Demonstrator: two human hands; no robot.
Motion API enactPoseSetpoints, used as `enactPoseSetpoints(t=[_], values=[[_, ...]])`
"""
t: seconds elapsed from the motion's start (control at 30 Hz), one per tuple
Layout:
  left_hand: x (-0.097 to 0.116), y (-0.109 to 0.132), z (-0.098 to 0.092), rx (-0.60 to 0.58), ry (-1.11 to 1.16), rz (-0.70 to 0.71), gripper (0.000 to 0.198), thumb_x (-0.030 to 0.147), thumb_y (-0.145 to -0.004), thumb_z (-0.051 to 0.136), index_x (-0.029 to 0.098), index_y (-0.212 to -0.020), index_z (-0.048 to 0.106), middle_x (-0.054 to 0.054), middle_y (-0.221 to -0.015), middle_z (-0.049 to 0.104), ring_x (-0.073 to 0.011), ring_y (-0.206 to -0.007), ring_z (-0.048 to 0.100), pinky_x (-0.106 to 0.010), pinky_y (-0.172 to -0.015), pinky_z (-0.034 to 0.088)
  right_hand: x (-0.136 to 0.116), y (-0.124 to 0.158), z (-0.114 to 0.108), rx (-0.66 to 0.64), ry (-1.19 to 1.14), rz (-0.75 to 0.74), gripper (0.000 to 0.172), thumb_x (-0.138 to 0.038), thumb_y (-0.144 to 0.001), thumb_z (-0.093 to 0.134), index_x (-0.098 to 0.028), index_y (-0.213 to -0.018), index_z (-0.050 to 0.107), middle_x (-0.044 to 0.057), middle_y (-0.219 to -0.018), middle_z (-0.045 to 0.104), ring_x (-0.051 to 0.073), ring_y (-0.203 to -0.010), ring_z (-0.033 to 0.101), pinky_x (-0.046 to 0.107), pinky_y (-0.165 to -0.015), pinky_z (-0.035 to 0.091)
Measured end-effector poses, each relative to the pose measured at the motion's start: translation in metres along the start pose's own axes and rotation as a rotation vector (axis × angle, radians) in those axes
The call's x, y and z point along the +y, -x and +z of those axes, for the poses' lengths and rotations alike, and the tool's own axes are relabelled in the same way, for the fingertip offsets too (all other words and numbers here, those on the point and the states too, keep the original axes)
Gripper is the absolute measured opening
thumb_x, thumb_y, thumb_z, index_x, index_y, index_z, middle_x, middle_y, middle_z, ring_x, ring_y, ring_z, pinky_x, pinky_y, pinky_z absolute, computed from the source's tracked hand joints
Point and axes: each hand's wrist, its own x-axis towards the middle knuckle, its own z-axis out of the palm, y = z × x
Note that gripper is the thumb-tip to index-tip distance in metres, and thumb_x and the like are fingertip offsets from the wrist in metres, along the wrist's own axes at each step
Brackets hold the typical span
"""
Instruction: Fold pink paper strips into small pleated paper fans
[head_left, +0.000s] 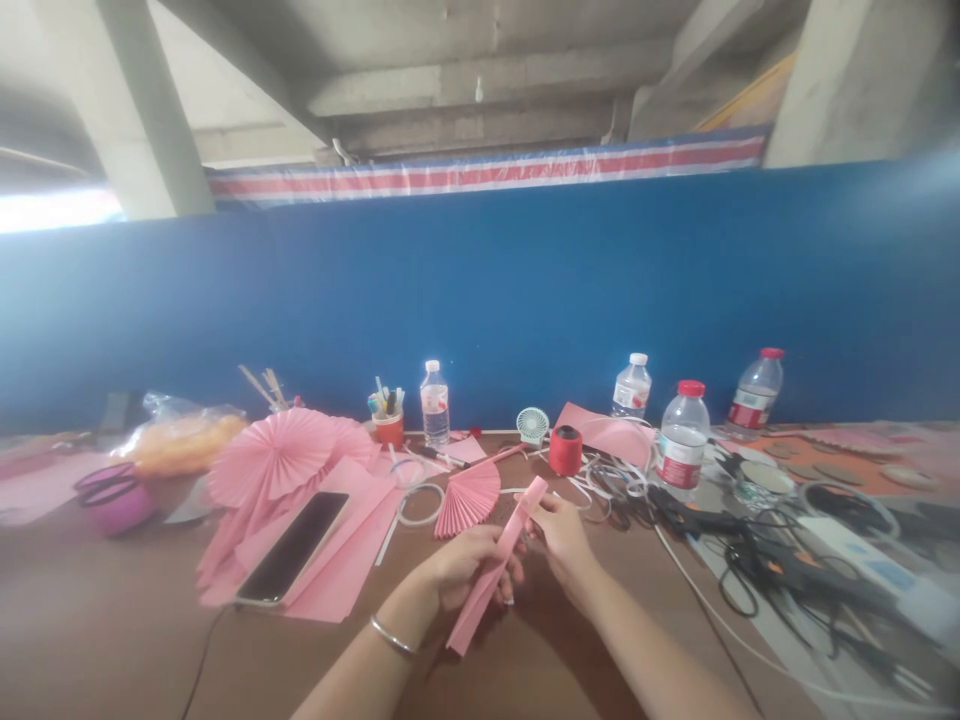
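A narrow strip of folded pink paper (474, 612) is held at a slant above the brown table. My left hand (469, 565), with a silver bangle at the wrist, is closed around its middle. My right hand (559, 535) pinches the paper near its upper end; some of its fingers are hidden behind the strip. Just beyond my hands lies a small pleated pink paper fan (469, 497). Larger pleated pink rosettes (271, 452) rest to the left, beside loose pink sheets (339, 590).
A phone (294, 548) lies on the pink sheets. Toward the back stand a pen cup (388, 430), a water bottle (435, 405), a small fan (532, 425) and a red round container (565, 450). On the right are red-capped bottles (682, 440), tangled cables (739, 590) and a white power strip (855, 550).
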Motion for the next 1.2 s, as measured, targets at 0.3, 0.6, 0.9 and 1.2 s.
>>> enactPoseSetpoints(t=[0.3,0.6,0.9,1.2], values=[[-0.007,-0.009,0.004,0.083,-0.077,0.044,0.037,0.05,-0.078,0.049,0.013,-0.076,0.047,0.001,-0.059,0.047,-0.0067,-0.045,0.048,-0.018,-0.045,0.036,0.006,-0.004,-0.005,0.003,0.047,-0.024,0.03,-0.041,-0.062,0.069,-0.012,-0.068,0.067,-0.003,-0.044,0.047,0.007,-0.04,0.036,0.02,-0.042,0.024],[-0.002,-0.006,0.005,0.094,-0.145,-0.04,0.035,0.047,-0.075,0.053,0.016,-0.091,0.051,0.007,-0.057,0.037,0.0002,-0.036,0.022,-0.014,-0.035,0.012,0.003,-0.008,-0.011,0.006,0.031,0.004,0.037,-0.045,-0.062,0.068,-0.009,-0.074,0.066,-0.003,-0.045,0.046,0.007,-0.04,0.035,0.02,-0.041,0.022],[-0.005,-0.009,0.003,0.147,-0.169,-0.013,0.037,0.052,-0.075,0.05,0.015,-0.076,0.048,0.008,-0.052,0.034,-0.0009,-0.036,0.025,-0.014,-0.036,0.017,-0.002,-0.008,-0.011,0.016,-0.017,-0.007,0.035,-0.044,-0.06,0.069,-0.011,-0.069,0.065,-0.002,-0.046,0.046,0.007,-0.042,0.035,0.02,-0.043,0.023],[-0.006,-0.01,0.004,0.164,-0.111,0.093,0.034,0.04,-0.075,0.052,0.009,-0.089,0.055,-0.007,-0.073,0.06,-0.0079,-0.045,0.049,-0.021,-0.043,0.036,0.001,-0.006,-0.006,-0.02,0.042,-0.034,0.031,-0.041,-0.062,0.069,-0.012,-0.057,0.06,-0.002,-0.048,0.047,0.008,-0.044,0.038,0.021,-0.045,0.025]])
